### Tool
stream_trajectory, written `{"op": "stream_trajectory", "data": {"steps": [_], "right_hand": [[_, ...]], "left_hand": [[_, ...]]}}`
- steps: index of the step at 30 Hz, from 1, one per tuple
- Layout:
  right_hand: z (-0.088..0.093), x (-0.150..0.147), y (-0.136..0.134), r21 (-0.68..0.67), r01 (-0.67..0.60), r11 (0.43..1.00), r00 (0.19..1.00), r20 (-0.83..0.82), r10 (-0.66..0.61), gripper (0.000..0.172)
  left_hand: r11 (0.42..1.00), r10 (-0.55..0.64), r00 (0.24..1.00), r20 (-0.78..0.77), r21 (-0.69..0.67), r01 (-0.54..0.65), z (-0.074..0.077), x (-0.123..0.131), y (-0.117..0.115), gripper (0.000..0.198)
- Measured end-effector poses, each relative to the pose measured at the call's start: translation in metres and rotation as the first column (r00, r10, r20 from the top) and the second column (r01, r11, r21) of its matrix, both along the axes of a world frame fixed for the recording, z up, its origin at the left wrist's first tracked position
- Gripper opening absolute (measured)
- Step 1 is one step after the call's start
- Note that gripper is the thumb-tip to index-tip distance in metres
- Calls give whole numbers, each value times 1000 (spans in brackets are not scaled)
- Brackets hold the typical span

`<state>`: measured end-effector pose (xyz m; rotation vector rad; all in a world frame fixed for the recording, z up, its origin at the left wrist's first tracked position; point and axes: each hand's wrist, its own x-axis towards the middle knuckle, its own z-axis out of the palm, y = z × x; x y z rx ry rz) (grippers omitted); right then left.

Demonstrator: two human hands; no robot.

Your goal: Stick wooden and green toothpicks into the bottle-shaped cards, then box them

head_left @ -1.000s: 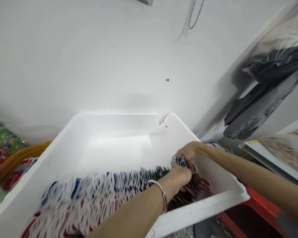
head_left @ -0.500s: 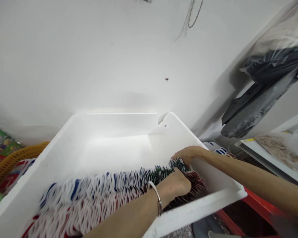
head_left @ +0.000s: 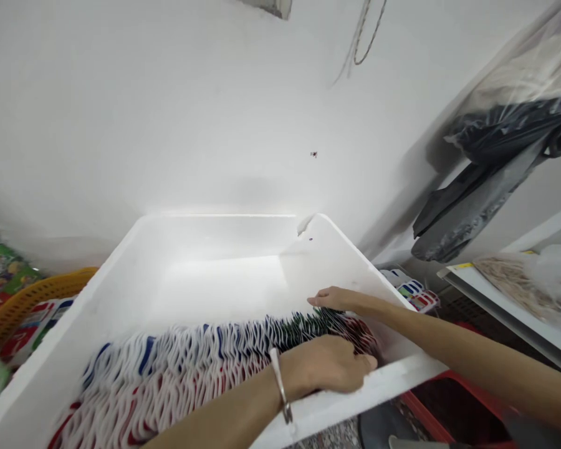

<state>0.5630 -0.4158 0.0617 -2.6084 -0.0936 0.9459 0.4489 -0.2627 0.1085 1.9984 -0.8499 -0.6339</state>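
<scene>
A long row of thin, flat, wavy-edged pieces [head_left: 201, 352] stands packed on edge in a white foam box [head_left: 234, 284]. Most are white with blue or red bands; toward the right end they turn dark green and dark red. My left hand [head_left: 330, 365], with a silver bangle [head_left: 280, 383] at the wrist, lies over the near side of this right end, close to the front wall. Its fingers are loosely bent and partly hidden. At the far side of the same end, my right hand [head_left: 334, 299] rests against the dark pieces, fingers stretched out to the left.
A yellow basket [head_left: 47, 290] with similar banded pieces stands left of the box. More banded pieces [head_left: 414, 290] lie beyond its right wall. A red crate [head_left: 453, 399] sits below at right, near a white shelf [head_left: 458, 274]. Black plastic [head_left: 477, 206] hangs on the right.
The bunch of green-edged pieces that stood up between my hands now sits down in the row. My left hand has moved toward the front wall; my right hand has shifted slightly left and lower.
</scene>
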Motion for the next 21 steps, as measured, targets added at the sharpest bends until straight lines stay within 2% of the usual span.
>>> {"op": "stream_trajectory", "data": {"steps": [1, 2, 3, 4, 6, 8, 10, 12, 17, 21], "right_hand": [[-1, -6, 0, -4, -1, 1000, 1000, 11, 1, 54], [0, -11, -2, -6, -1, 1000, 1000, 19, 1, 55], [2, -17, -3, -6, 3, 1000, 1000, 21, -3, 58], [4, -22, -6, -9, 12, 1000, 1000, 20, -12, 65], [10, -31, -10, -24, 51, 998, 999, 11, -50, 87], [15, -38, -14, -46, 121, 992, 992, -22, -122, 111], [20, -43, -17, -55, 202, 978, 975, -88, -206, 121], [23, -45, -17, -48, 274, 960, 946, -166, -278, 116], [19, -45, -15, 97, 410, 907, 832, -446, -329, 72], [10, -46, -16, 161, 517, 841, 730, -595, -335, 64]], "left_hand": [[990, -100, 995, -12, 94, 100, 7, -7, 7, 39], [979, -156, 988, -10, 132, 156, 11, -14, 14, 40], [979, -133, 989, 59, 165, 122, 13, -21, 20, 47], [972, -131, 982, 134, 211, 101, 11, -27, 25, 62], [952, -144, 961, 237, 299, 69, 3, -35, 30, 86], [939, -169, 943, 287, 337, 66, -8, -38, 30, 90], [949, -170, 928, 332, 310, 63, -16, -39, 29, 85], [957, -162, 913, 373, 287, 53, -18, -40, 29, 81], [961, -151, 892, 425, 276, 31, -14, -42, 32, 75], [967, -148, 882, 446, 250, 36, -12, -41, 34, 73]]}}
